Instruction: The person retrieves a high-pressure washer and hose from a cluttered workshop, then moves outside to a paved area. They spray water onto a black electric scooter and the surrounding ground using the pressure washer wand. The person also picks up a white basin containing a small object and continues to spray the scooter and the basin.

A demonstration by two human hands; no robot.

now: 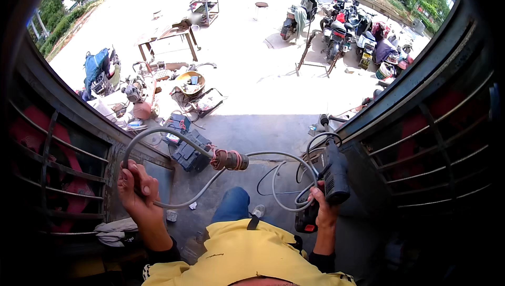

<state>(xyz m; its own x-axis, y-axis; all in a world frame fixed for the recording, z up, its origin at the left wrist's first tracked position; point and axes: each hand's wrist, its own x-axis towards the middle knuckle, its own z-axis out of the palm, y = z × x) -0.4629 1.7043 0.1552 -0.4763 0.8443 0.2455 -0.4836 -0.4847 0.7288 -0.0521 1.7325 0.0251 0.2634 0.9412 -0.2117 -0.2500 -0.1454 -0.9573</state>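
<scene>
My left hand (139, 187) is raised at the left, its fingers closed round the bend of a thick grey cable (153, 132). From there the cable loops to a dark cylindrical connector (230, 160), bound with reddish wire, hanging in front of me. Farther right it coils beside my right hand (323, 208). That hand is closed at the grip of a black power tool (335, 176), with cable loops at its fingers; the grip itself is mostly hidden. A black battery pack with a red mark (306, 220) shows below the hand.
A black toolbox (191, 149) sits on the dark floor near the left doorway edge. Barred door panels (63, 160) flank me. Outside stand a wheeled compressor (142, 104), a yellow basin (190, 83), a metal table (168, 39), a shelf rack (205, 8) and several parked scooters (336, 36).
</scene>
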